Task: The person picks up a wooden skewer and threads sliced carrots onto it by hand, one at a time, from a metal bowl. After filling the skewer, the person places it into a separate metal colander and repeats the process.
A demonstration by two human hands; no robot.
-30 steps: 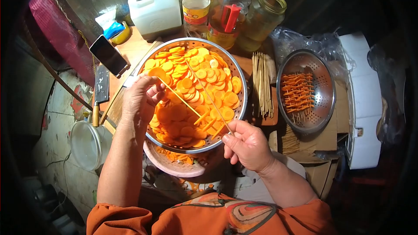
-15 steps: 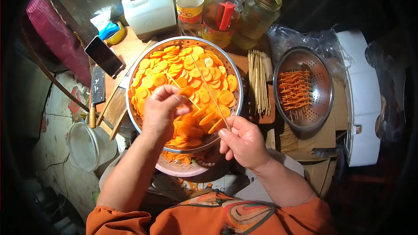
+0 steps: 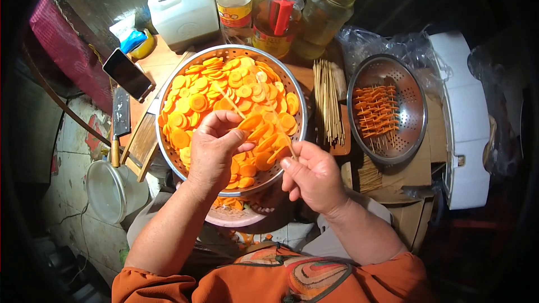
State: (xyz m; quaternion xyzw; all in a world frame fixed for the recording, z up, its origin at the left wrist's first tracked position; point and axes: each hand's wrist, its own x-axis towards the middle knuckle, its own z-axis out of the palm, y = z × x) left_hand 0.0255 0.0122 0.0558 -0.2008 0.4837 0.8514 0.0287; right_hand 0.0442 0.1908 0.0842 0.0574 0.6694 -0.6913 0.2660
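Over a perforated metal colander (image 3: pixel 304 129) heaped with carrot slices (image 3: pixel 196 102), both my hands are closed in pinches. My left hand (image 3: pixel 213 148) grips an orange carrot slice (image 3: pixel 250 122) on a thin bamboo skewer (image 3: pixel 227 99). Several more slices (image 3: pixel 275 141) sit spaced along the sticks between my hands. My right hand (image 3: pixel 314 177) pinches the near end of a second, slanting skewer (image 3: pixel 274 109). Exactly how both sticks pass through the slices is partly hidden by my fingers.
Right of the colander lies a bundle of bamboo skewers (image 3: pixel 327 104). Farther right, an oval strainer (image 3: pixel 414 118) holds loaded carrot skewers (image 3: pixel 375 111). Bottles (image 3: pixel 234 8) and a white jug (image 3: pixel 182 19) line the back. A phone (image 3: pixel 128 73), cleaver (image 3: pixel 121 115) and bucket (image 3: pixel 106 193) are left.
My left hand has moved slightly down and right, bringing its carrot slice closer to the others on the sticks. The whole view has shifted slightly.
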